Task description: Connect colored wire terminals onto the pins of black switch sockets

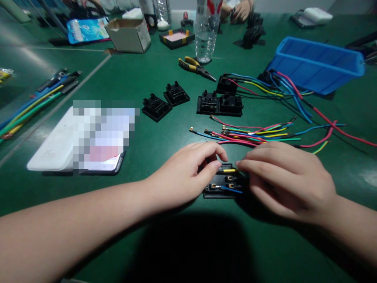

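Observation:
A black plastic socket housing [219,193] lies on the green table between my hands. Metal contacts show in it, and a blue wire [232,189] runs out from one of them. At its left and upper edge, my left hand [188,169] is curled with the fingers bent against the housing; the thumb tip is near the end of a yellow wire [229,170]. My right hand [288,181] pinches the yellow wire from the right, its lower fingers folded under. The fingertips hide part of the wire and the housing's upper edge.
Loose terminal wires [259,133] lie just beyond my hands. Farther back are several black housings [156,107], pliers [196,68], a water bottle [206,35], a blue bin [318,67] and a cardboard box [129,35]. A phone [118,163] lies left. Another person's hand [241,11] shows opposite.

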A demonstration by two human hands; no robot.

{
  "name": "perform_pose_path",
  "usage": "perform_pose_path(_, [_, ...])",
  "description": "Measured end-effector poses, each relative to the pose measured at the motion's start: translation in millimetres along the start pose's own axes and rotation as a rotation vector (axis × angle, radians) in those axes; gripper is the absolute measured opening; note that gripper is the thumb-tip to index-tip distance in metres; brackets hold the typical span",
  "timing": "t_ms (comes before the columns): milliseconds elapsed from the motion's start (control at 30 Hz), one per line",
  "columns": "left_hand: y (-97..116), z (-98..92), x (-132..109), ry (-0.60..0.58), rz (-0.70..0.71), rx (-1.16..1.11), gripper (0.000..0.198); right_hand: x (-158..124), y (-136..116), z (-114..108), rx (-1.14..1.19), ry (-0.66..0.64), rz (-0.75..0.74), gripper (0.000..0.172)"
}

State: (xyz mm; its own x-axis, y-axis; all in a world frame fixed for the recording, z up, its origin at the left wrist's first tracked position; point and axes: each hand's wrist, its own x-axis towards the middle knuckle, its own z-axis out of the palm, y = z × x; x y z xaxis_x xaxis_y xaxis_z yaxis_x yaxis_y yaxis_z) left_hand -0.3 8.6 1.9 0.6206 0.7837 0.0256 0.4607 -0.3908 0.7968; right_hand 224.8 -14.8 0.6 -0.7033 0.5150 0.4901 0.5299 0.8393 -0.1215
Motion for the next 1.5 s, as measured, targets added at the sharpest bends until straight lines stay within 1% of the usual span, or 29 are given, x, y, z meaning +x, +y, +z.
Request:
perform_pose_path(133, [-0.7,0.8,0.2,0.006,0.021,0.016,0.013,-1.7,-1.5,1.1,0.027,-0.005,-0.088,0.027])
perform_pose_path(233, [-0.5,0.3,0.5,0.003,0.026,0.023,0.013,-3.1,-2.7,1.1,0.05,-0.031,-0.121,0.03])
perform_pose_path(467, [-0.6,-0.1,-0.2,-0.008,0.029,0.058,0.016,0.9,-3.5,-4.2,0.111,-0.074,-0.082,0.029])
perform_pose_path(633, [-2.5,1.4,-2.0,-0.011,0.04,0.101,0.02,4.5,-4.5,-5.6,0.096,-0.087,-0.092,0.027])
perform_pose_path(933, [-2.1,1.1,-2.4,-0.022,0.083,0.148,0.019,-2.1,-4.1,1.0,0.058,-0.029,-0.103,0.028])
perform_pose_path(1133, [-1.6,0.9,-1.4,-0.029,0.081,0.142,0.018,-1.9,-2.9,0.7,0.089,-0.038,-0.103,0.031])
perform_pose_path(1500, [-1.2,-0.1,-2.1,-0.042,0.069,0.148,0.02,-1.8,-2.8,0.5,0.098,-0.055,-0.096,0.028])
